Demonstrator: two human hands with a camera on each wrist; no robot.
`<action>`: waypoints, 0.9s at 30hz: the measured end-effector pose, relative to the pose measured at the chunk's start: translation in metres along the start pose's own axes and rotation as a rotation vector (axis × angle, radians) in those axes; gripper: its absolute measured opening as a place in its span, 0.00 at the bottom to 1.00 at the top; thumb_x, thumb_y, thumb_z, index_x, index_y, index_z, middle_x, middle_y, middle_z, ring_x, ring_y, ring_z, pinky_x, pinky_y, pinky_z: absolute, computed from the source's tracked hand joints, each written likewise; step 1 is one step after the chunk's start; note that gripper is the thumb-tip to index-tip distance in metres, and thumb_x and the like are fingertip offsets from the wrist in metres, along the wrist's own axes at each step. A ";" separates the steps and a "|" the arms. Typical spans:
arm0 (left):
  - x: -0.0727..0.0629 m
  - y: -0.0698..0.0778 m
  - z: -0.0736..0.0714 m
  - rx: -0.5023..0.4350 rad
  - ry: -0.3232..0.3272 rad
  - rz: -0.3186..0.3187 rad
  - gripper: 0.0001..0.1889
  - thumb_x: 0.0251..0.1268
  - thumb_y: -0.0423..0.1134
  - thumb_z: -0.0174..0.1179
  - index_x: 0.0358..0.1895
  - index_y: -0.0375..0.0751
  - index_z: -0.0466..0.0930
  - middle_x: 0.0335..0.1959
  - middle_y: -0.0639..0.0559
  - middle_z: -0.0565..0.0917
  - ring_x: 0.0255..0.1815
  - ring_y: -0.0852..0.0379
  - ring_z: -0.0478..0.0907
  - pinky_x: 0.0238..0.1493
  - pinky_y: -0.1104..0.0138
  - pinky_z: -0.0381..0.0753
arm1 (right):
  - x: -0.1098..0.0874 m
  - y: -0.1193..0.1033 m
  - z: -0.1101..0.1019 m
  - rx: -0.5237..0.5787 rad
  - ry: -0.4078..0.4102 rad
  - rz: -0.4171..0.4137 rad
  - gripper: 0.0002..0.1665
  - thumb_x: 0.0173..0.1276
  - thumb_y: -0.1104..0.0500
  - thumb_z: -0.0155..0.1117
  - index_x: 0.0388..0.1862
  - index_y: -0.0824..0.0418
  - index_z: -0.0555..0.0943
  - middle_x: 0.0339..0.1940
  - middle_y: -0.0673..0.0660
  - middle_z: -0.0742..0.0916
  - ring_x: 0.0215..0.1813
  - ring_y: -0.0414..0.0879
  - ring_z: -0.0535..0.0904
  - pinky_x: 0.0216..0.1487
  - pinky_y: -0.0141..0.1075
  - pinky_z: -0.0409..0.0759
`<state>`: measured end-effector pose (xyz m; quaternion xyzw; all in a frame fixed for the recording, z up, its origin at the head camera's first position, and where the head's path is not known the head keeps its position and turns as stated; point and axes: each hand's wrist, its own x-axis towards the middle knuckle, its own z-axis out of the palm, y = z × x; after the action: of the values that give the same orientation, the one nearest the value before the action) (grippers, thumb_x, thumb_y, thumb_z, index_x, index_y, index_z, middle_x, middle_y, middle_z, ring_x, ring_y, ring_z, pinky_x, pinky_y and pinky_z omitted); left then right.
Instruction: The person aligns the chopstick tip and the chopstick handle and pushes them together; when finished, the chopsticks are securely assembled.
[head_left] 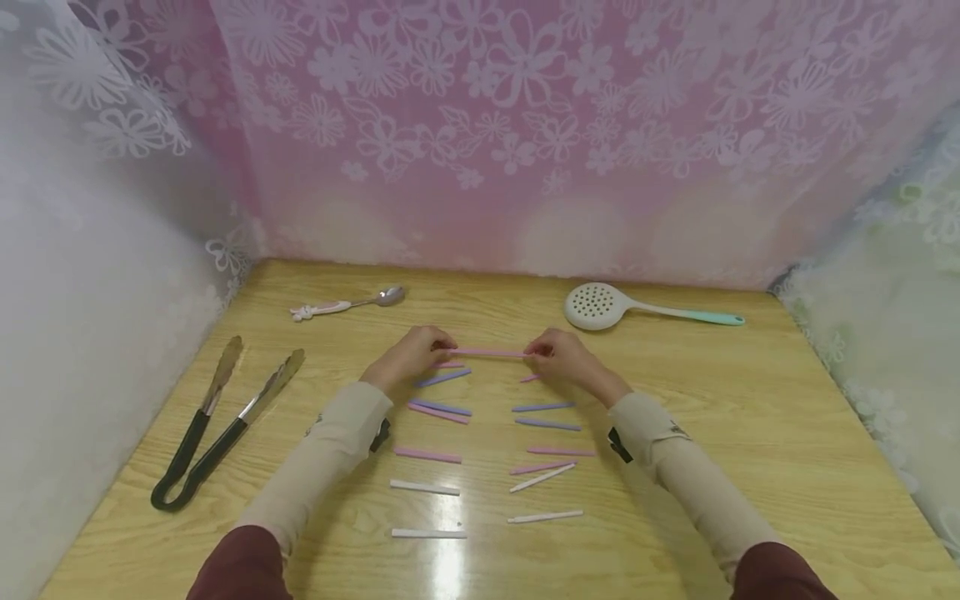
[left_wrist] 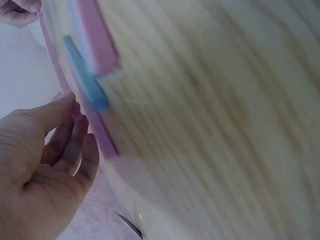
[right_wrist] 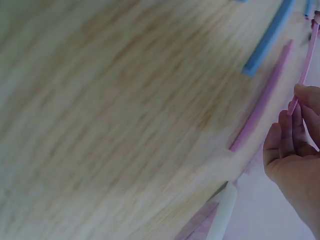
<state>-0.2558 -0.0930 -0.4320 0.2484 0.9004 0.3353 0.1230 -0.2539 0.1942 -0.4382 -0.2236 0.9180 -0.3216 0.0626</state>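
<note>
A thin pink stick (head_left: 489, 352) spans the gap between the two hands near the back of the table. The left hand (head_left: 417, 354) pinches its left end between thumb and fingers. At the other end, the right hand (head_left: 564, 357) pinches it in the same way. Under the left hand lie another pink stick (left_wrist: 102, 135) and a blue stick (left_wrist: 86, 77). A pink stick (right_wrist: 262, 97) rests on the table beside the right hand, with a blue stick (right_wrist: 270, 37) close by.
Blue, pink and white sticks form two loose columns, including a white stick (head_left: 429, 534) at the front. Tongs (head_left: 202, 450) lie spread at the left. A spoon (head_left: 330, 307) and a slotted skimmer (head_left: 595, 306) lie along the table's back, before a floral curtain (head_left: 510, 200).
</note>
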 end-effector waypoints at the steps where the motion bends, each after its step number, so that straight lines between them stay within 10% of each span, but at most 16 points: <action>1: 0.000 -0.002 0.000 -0.003 -0.009 -0.008 0.11 0.68 0.30 0.55 0.50 0.30 0.80 0.47 0.41 0.82 0.49 0.48 0.78 0.53 0.61 0.78 | 0.001 0.001 0.001 -0.004 -0.012 0.012 0.08 0.64 0.66 0.62 0.40 0.67 0.84 0.34 0.57 0.83 0.38 0.48 0.77 0.40 0.37 0.79; 27: -0.011 -0.017 -0.010 -0.002 0.001 -0.028 0.13 0.69 0.32 0.55 0.53 0.32 0.78 0.48 0.44 0.81 0.49 0.51 0.77 0.53 0.61 0.78 | -0.008 0.000 -0.012 -0.045 0.007 0.053 0.12 0.67 0.60 0.62 0.43 0.67 0.83 0.37 0.58 0.85 0.41 0.50 0.78 0.44 0.43 0.78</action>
<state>-0.2562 -0.1153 -0.4355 0.2356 0.9035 0.3346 0.1276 -0.2500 0.2041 -0.4290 -0.1996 0.9308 -0.2997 0.0628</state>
